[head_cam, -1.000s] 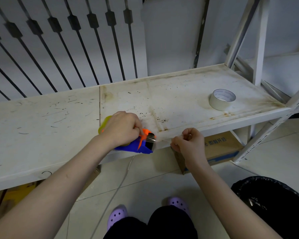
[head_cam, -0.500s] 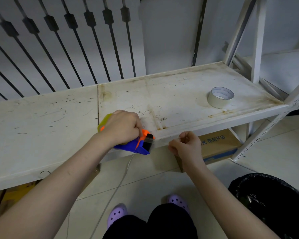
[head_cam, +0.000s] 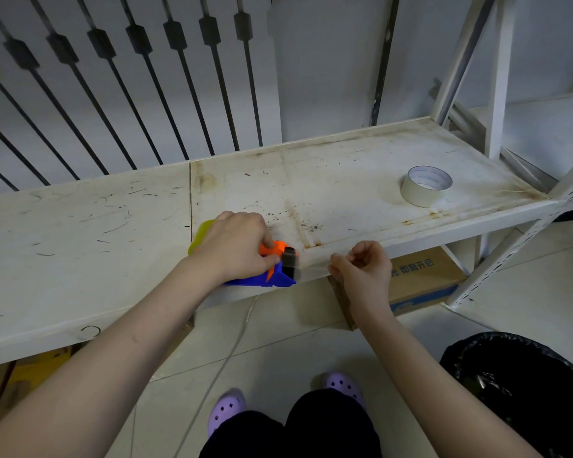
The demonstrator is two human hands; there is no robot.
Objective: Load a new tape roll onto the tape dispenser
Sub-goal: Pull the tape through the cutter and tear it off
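A blue and orange tape dispenser (head_cam: pixel 278 276) lies at the front edge of the white shelf (head_cam: pixel 80 246), a yellowish roll (head_cam: pixel 201 233) showing behind it. My left hand (head_cam: pixel 237 246) is closed over the dispenser's top. My right hand (head_cam: pixel 361 269) is just to the right of it, fingers pinched on a clear strip of tape (head_cam: pixel 311 264) that stretches from the dispenser's black roller. A white tape roll (head_cam: pixel 425 186) lies flat on the shelf at the right, apart from both hands.
A cardboard box (head_cam: pixel 420 282) sits under the shelf on the tiled floor. A bin lined with a black bag (head_cam: pixel 523 391) stands at the lower right. Shelf uprights (head_cam: pixel 497 77) rise at the right. Black railings (head_cam: pixel 113 77) run behind the shelf.
My right hand has pulled a little farther to the right of the dispenser with the clear strip. My left hand has stayed on the dispenser.
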